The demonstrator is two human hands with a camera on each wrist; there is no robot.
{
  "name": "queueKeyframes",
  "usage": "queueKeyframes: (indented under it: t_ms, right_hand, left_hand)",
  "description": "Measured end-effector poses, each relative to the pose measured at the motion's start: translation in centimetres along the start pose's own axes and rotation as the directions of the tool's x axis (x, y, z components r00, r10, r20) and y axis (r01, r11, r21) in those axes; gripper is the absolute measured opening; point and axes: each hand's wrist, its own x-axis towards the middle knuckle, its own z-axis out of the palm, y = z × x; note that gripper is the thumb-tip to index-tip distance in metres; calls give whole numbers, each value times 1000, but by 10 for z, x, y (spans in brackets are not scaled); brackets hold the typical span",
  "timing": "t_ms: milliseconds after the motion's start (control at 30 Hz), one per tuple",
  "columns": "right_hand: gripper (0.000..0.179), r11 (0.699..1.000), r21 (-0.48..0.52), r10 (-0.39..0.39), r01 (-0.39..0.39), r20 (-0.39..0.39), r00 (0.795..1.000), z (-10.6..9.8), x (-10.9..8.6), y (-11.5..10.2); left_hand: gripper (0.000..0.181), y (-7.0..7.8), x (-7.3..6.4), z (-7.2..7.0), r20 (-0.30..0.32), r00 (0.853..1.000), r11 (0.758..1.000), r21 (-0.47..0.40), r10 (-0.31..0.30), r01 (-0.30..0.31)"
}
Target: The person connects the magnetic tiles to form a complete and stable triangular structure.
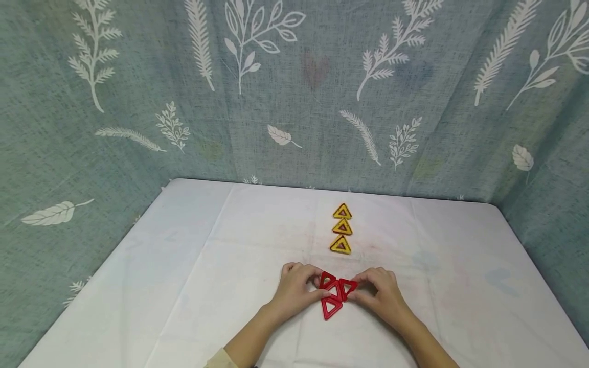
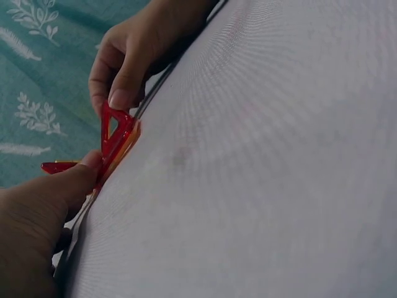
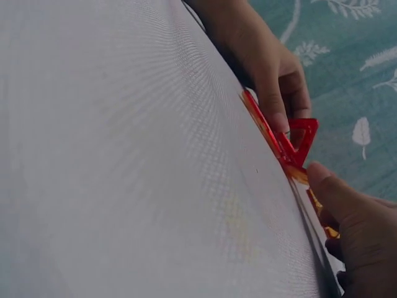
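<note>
Several red triangle magnetic tiles lie edge to edge on the white table, a middle tile (image 1: 332, 291) with others around it. My left hand (image 1: 296, 286) pinches the left tile (image 1: 327, 279), which stands tilted up from the table in the right wrist view. With thumb and fingers my right hand (image 1: 379, 291) pinches the right tile (image 1: 347, 288), also raised at an angle in the left wrist view. The near tile (image 1: 331, 308) lies flat, its point toward me, untouched by the fingers.
Beyond the hands, three yellow triangle tiles (image 1: 341, 226) stand in a column, point to base. The white cloth-covered table (image 1: 221, 286) ends at a grey-green leaf-patterned curtain (image 1: 285, 102) at the back and sides.
</note>
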Motion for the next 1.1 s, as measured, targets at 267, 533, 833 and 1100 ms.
queueKeyframes:
  t_ms: [267,533,833,1100]
  right_hand:
    - [36,1000,23,1,-1,13,1000,3,1,-5]
    - [37,1000,20,-11,10,39,999,7,2,-8]
    - [34,1000,-26,9,-7,75,997,8,2,-9]
    - [34,997,-71,36,-29,111,993,6,1,-12]
  left_hand:
    - [27,-2,-1,-1,38,993,992,55,108,-110]
    - [23,-4,-1,-3,60,990,987,89,127,-132]
    - [25,-4,-1,-4,93,987,987,79,131,-139]
    - [25,-1,0,-2,96,983,976,133,159,-171]
